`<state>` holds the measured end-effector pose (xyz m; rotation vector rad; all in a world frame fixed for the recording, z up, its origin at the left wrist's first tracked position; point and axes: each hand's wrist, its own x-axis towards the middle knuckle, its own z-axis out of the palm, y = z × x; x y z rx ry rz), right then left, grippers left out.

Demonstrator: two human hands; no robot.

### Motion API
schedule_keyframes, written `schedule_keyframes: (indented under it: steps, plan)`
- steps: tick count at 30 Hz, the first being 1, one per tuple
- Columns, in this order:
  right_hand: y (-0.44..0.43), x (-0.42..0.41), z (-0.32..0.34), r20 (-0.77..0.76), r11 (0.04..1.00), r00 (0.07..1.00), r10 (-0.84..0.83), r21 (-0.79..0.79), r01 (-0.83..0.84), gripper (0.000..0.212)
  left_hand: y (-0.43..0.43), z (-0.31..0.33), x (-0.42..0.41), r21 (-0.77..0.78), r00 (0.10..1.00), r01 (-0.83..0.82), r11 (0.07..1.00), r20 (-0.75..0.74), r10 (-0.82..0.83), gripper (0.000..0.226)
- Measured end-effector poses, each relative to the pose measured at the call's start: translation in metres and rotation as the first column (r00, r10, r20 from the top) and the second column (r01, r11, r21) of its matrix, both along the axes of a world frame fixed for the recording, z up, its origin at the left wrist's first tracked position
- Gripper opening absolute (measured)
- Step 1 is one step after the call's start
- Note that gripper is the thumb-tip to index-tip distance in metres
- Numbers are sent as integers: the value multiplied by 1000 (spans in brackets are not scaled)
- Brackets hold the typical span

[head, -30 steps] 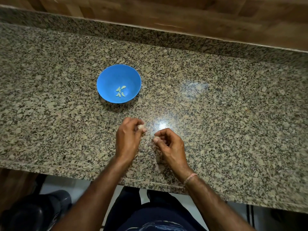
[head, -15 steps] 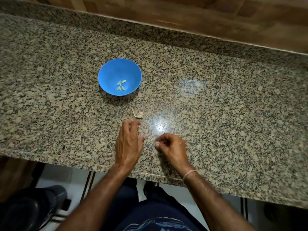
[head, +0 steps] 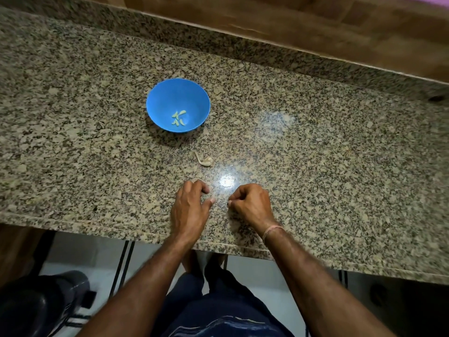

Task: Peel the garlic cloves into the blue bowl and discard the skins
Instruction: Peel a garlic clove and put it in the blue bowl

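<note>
The blue bowl [head: 170, 93] stands on the granite counter, with several peeled pale garlic cloves [head: 179, 117] at its bottom. A garlic remnant with a curled stem and skin [head: 205, 161] lies on the counter between the bowl and my hands. My left hand [head: 189, 207] rests on the counter near the front edge, fingers bent down, thumb apart, holding nothing that I can see. My right hand [head: 252, 203] sits just to its right, fingers curled shut into a loose fist. Whether anything is inside the fist is hidden.
The speckled granite counter [head: 328, 166] runs wide to both sides, with a raised granite lip and wood wall [head: 315, 23] behind. Its front edge lies under my wrists. A dark bin-like object [head: 41, 302] stands on the floor at lower left.
My left hand let go of the garlic remnant, which now lies on the counter, and dropped onto the surface. My right hand curled shut and stayed near the front edge.
</note>
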<state>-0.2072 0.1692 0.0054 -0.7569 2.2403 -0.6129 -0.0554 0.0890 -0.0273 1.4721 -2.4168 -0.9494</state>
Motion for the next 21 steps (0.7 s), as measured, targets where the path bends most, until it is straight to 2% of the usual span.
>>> schedule_keyframes:
  steps: [6,10,12,15,17,19,21]
  plan:
    - [-3,13,2,-174,999,984,39,41,-32,15,2,1,3,-31,1000,21,999,-19,-22,22]
    - [-4,11,-1,-139,998,990,7,59,1,14,1,3,4,-28,999,39,999,-37,-40,20]
    - [-7,15,-3,-211,998,977,33,65,-19,15,0,3,5,-29,998,43,999,-45,-44,20]
    - [-9,23,-4,-181,999,983,28,42,-21,14,-2,4,4,-24,998,47,999,-42,-48,20]
    - [-9,30,-3,-255,997,964,78,23,-75,15,-3,4,2,-27,998,49,998,-32,-50,20]
    - [-10,28,-5,-242,999,970,27,-34,-37,16,-4,5,0,-6,999,37,999,-30,-38,20]
    - [-7,25,-7,-152,998,988,-25,-56,17,13,-5,8,-2,37,999,18,999,-27,-17,14]
